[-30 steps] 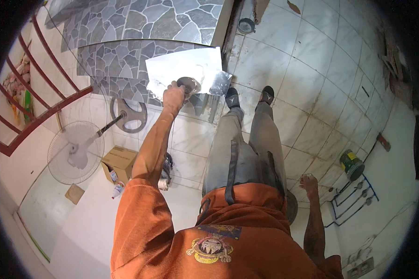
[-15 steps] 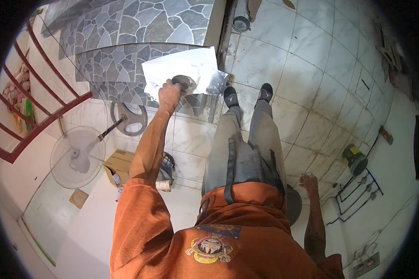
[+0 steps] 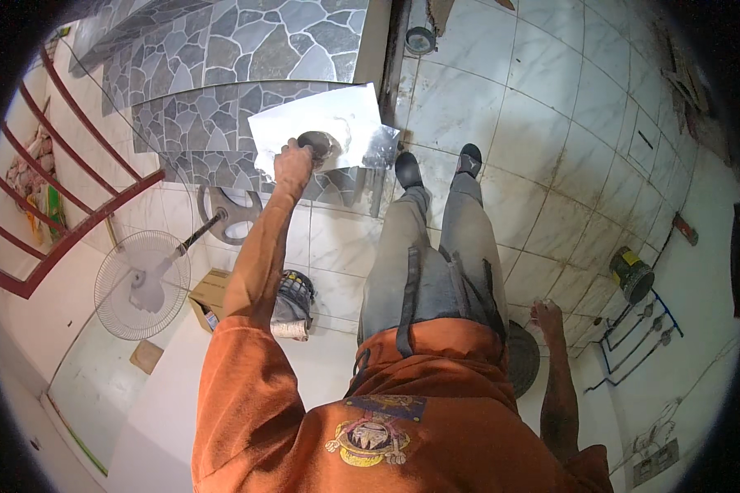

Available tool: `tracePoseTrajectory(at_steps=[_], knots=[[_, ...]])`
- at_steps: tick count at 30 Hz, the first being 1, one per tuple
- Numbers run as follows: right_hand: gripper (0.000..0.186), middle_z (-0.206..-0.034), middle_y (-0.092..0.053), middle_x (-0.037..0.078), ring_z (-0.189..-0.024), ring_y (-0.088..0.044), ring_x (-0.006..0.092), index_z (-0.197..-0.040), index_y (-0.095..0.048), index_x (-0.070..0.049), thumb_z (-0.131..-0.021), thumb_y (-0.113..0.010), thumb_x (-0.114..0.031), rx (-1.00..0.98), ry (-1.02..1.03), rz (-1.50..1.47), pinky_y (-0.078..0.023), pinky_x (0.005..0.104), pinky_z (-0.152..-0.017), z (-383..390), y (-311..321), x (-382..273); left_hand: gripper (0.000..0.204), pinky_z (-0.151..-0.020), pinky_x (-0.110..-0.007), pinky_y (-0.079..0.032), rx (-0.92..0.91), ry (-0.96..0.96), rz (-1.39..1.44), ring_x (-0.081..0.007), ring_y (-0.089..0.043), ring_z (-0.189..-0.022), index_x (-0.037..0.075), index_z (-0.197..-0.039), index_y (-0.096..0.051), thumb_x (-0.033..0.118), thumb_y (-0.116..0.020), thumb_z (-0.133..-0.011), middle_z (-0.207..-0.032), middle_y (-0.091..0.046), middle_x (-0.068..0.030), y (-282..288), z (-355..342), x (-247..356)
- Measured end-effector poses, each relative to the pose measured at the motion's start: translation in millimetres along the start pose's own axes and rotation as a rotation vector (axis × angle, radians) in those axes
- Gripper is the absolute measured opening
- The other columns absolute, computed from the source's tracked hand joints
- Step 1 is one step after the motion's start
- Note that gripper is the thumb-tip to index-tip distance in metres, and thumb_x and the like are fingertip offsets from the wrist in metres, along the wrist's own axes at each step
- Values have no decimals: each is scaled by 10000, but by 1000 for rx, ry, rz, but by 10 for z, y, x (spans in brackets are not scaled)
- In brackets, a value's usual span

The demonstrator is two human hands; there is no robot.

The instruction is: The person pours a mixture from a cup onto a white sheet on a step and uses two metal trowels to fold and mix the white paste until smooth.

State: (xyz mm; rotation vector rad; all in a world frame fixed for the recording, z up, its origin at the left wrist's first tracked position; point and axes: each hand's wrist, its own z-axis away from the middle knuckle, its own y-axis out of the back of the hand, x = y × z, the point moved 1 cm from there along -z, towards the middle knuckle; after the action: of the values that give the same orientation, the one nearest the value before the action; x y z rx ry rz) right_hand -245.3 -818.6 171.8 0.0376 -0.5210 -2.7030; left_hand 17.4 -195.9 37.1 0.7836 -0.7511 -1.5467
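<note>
With my left arm stretched forward, my left hand (image 3: 293, 164) closes its fingers on the near left rim of a dark, round, bowl-like thing (image 3: 317, 145). It rests on a white sheet (image 3: 284, 123) with whitish powder or paste around it. The sheet lies on steps covered in grey stone-pattern tiles (image 3: 205, 115), and a smeared, shiny grey patch (image 3: 380, 146) shows by its right corner. My right hand (image 3: 546, 319) hangs low beside my right leg, its fingers curled and whitish at the tips. Whether anything is inside them is hidden.
A white pedestal fan (image 3: 143, 283) stands at left, near a dark red railing (image 3: 99, 215), a cardboard box (image 3: 210, 294) and a dark bucket (image 3: 296, 292). On the right are a dark green pail (image 3: 631, 275) and blue wall pipes (image 3: 633, 345). A small round container (image 3: 420, 40) sits at the far tile edge.
The view has shifted slightly. My left hand stays on the bowl-like thing, and my right hand still hangs with curled fingers.
</note>
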Motion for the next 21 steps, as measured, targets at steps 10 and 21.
tracePoseTrajectory(at_steps=[10, 21], knots=[[275, -789, -627, 83, -733, -652, 187, -871, -568, -24, -937, -533, -289, 51, 47, -170, -566, 349, -638, -18, -70, 57, 184, -778, -432, -551, 34, -61, -2, -316, -634, -951, 97, -956, -700, 172, -552, -879, -1049, -589, -163, -58, -11, 94], [321, -755, -576, 48, -712, -596, 163, -845, -549, -30, -954, -512, -330, 43, 120, -54, -551, 350, -663, 30, -57, -19, 183, -781, -422, -552, 50, -24, -18, -303, -637, -952, 95, -943, -702, 174, -548, -883, -1041, -592, -150, 25, 18, 50]])
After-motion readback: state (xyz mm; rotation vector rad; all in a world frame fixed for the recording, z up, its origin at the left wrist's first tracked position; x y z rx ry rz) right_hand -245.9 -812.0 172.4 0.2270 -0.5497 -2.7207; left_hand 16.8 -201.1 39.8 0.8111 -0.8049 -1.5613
